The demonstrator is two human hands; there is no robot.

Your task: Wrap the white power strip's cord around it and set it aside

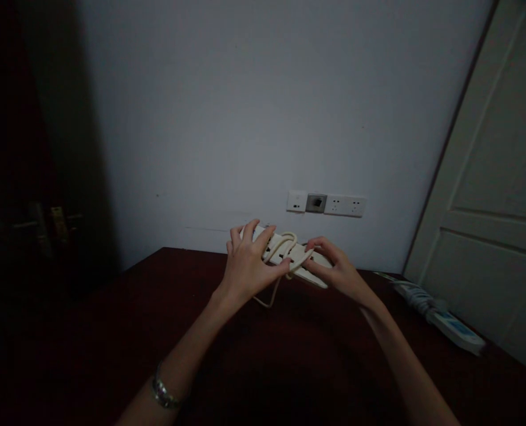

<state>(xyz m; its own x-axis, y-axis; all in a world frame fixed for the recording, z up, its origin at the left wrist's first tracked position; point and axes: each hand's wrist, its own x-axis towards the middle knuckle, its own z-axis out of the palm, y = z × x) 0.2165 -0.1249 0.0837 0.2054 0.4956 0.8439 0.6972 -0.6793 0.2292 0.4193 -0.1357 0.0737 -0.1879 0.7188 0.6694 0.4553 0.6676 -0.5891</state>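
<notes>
A white power strip [277, 258] is held up slantwise above the dark red table, its socket face turned toward me. My left hand [250, 260] grips its left part, fingers over the top edge and thumb along the lower side. Around the middle of the strip runs its cream cable [290, 239], with a loop [269, 303] hanging below. My right hand [334, 266] is at the right part, thumb and fingers pinching the cable against the strip. The plug end of the cable cannot be made out.
On the table [191, 284] at the right lies another power strip [453, 328] with its cable wound round it. Several wall sockets [345, 205] sit on the wall behind. A pale door [489, 236] stands right; door handles [58, 222] show in the dark left.
</notes>
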